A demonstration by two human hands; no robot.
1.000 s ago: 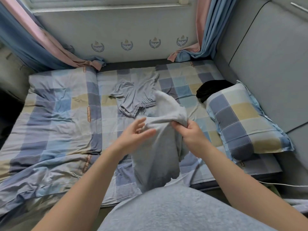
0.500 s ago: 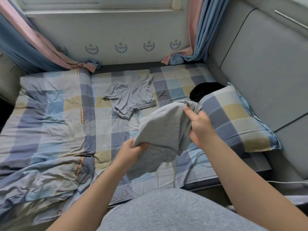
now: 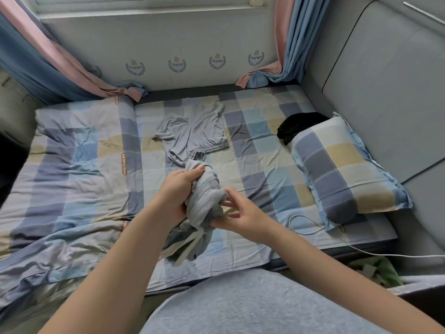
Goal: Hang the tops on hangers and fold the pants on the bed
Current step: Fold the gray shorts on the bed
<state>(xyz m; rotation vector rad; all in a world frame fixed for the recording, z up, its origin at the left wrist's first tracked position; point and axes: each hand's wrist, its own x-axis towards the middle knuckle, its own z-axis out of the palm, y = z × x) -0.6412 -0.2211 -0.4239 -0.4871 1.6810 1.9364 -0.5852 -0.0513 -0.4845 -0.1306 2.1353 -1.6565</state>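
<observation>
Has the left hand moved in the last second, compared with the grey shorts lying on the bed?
Yes. The left hand has moved up the bed: it now grips the bunched grey garment just below the grey shorts, nearer than before.

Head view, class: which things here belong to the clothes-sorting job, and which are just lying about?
Part of the job:
- grey garment, bunched up, gripped by the left hand, right hand touching it
- grey shorts lying on the bed
- black garment behind the pillow

Just lying about:
- pillow
- white cable
- curtains
</observation>
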